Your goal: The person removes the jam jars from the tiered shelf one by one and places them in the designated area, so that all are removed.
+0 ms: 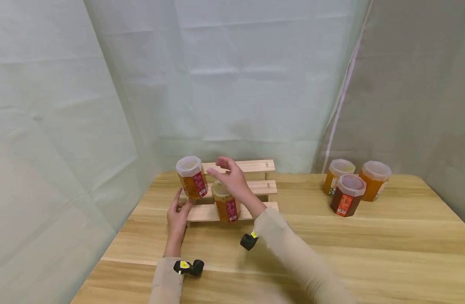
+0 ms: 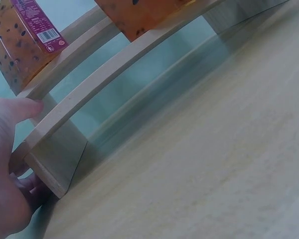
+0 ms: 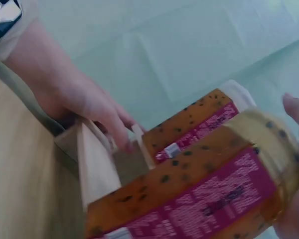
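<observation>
- Pale wood makes up the stepped rack (image 1: 255,185), which stands on the table (image 1: 369,236); two jars of seeded orange preserve stand upright on its steps.
- We see the front jar (image 1: 226,206) on the lowest step, directly under our right hand (image 1: 232,179). Its long axis is vertical and its lid faces the palm.
- The right hand is the nearer one. Its fingers are spread and loosely bent over the lid; the right wrist view shows a fingertip (image 3: 296,107) just beside the rim, but we cannot tell whether it grips.
- The back jar (image 1: 192,177) stands one step higher, to the left of that hand.
- Our left hand (image 1: 178,215) holds the rack's left end, fingers curled round the end board.
- Three more jars (image 1: 352,185) stand well apart, to the right.
</observation>
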Motion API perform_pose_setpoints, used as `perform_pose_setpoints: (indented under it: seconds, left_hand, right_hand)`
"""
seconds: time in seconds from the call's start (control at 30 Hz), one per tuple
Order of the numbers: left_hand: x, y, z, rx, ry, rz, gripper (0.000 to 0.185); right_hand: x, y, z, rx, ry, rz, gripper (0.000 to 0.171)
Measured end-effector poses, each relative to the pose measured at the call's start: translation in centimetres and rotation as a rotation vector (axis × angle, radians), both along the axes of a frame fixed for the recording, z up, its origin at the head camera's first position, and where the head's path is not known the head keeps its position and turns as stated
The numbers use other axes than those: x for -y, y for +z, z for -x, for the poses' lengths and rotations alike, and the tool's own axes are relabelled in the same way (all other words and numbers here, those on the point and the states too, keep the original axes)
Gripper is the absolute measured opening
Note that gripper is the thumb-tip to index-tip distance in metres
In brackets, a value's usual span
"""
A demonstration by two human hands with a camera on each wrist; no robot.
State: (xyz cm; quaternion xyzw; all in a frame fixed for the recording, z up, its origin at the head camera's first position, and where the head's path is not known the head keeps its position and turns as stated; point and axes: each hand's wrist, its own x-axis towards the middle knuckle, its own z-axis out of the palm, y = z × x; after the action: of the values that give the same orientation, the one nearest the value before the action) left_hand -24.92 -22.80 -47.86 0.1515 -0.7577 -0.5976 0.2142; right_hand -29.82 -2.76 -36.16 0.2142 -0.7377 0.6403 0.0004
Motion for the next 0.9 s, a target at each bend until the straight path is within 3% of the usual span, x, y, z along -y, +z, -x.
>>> perform_pose_setpoints:
  seconds: [0.17, 0.3, 0.63, 0.9]
  left_hand:
    - [0.0, 0.1, -0.1, 0.020, -0.014, -0.005, 0.058]
    - [0.0, 0.3, -0.2, 0.017, -0.028, -0.004, 0.058]
    - [0.0, 0.5, -0.3, 0.022, -0.038, -0.006, 0.058]
    - [0.0, 0.3, -0.2, 0.020, -0.032, -0.001, 0.057]
  right_hand:
    - [0.3, 1.4, -0.1, 0.000, 0.017, -0.154, 0.067]
    - [0.9, 2.4, 0.0, -0.016, 0.037, -0.194, 0.069]
    - [3.8, 3.2, -0.3, 0.010, 0.072, -0.122, 0.060]
    - [5.4, 3.2, 0.1, 0.085, 0.081, -0.094, 0.078]
